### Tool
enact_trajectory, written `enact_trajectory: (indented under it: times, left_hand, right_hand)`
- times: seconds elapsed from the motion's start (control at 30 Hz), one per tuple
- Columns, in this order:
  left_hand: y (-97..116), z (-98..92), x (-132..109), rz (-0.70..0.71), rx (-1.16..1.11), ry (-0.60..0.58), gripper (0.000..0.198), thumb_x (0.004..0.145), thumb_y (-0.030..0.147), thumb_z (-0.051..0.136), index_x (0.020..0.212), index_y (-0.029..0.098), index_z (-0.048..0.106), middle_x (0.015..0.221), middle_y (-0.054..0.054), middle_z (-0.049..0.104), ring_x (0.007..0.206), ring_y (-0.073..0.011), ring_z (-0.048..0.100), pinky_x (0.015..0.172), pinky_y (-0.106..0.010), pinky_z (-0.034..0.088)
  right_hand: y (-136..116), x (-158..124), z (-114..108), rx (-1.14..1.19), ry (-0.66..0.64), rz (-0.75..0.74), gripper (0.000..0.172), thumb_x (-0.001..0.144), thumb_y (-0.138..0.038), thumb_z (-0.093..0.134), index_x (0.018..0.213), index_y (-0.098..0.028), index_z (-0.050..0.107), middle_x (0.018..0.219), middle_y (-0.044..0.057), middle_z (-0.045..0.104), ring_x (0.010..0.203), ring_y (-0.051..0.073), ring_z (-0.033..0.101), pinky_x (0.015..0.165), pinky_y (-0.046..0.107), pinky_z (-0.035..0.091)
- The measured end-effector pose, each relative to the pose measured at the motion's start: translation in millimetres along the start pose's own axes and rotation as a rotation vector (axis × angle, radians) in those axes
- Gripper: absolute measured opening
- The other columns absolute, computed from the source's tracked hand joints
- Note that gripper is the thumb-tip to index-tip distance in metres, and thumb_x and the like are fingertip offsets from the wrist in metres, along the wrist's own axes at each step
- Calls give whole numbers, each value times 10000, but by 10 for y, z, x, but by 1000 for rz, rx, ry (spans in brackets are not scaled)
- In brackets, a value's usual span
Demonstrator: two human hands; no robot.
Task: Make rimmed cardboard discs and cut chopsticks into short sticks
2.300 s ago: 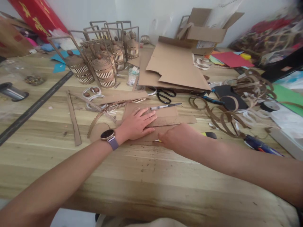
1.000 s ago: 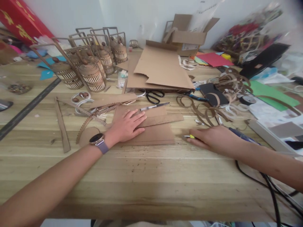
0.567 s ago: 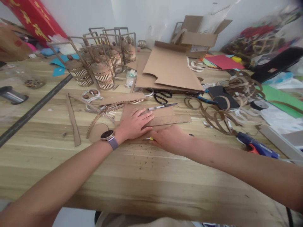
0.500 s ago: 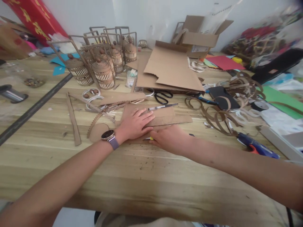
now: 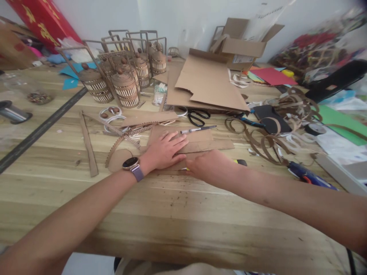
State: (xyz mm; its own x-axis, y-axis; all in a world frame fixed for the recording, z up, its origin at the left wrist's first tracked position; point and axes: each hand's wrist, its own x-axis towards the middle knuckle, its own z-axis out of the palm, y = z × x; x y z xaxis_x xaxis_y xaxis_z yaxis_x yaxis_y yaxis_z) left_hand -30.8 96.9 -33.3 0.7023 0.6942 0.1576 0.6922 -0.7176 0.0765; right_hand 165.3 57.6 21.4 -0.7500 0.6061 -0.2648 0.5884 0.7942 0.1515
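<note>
Put a clock on the table with the left hand (image 5: 166,152) in the middle and twelve pointing away from the person. That hand lies flat on the card (image 5: 191,156) with its fingers spread wide, not curled round anything. I think it presses there to stop the card from sliding about. The right hand (image 5: 205,164) is between three and four, curled tight round the knife (image 5: 241,162). It sits low and close, maybe so the knife can be steered well.

The knife's thin tip points to nine and its black tail sticks out past the hand toward three, so its long way runs almost straight across. The tip is just on the six o'clock side of the left thumb. I can't tell if it has gone into the card, as the hand hides most of the knife.

The card is flat under the left hand, and its near edge runs from nine to three too, about in line with the knife. The strip (image 5: 213,145) lies close to three, with its long way also going across. It may be there to be handy, or just put aside.

The pen (image 5: 197,130) is at two, its dark end pointing to three. The scissors (image 5: 198,117) are between one and two, perhaps kept out of the knife's way
</note>
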Motion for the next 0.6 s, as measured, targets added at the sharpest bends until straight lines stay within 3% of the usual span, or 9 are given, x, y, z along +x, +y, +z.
enact_trajectory:
  times: [0.17,0.33,0.6]
  left_hand:
    - [-6,-7,-6,-13,-34,-15,581,987,524,357,1461,195,423,1547,-72,399,1429,-317,306,1167,-524,234]
    - [-30,17,-9,-8,-50,-6,593,985,540,339,1467,203,418,1550,-69,394,1430,-317,301,1169,-530,231]
    - [-36,10,-17,-12,-67,9,590,982,544,348,1462,209,421,1547,-72,399,1439,-314,291,1171,-546,224]
  right_hand:
    - [164,-256,-9,-72,-71,71,202,964,-239,497,912,-189,685,676,83,725,585,210,664,455,283,256]
    - [411,-602,77,-64,-160,124,237,989,-295,448,1109,-209,633,715,58,727,581,200,674,460,284,173]
    - [679,-1024,235,-131,-222,202,289,999,-344,410,1060,-192,648,791,85,733,614,190,650,502,294,142]
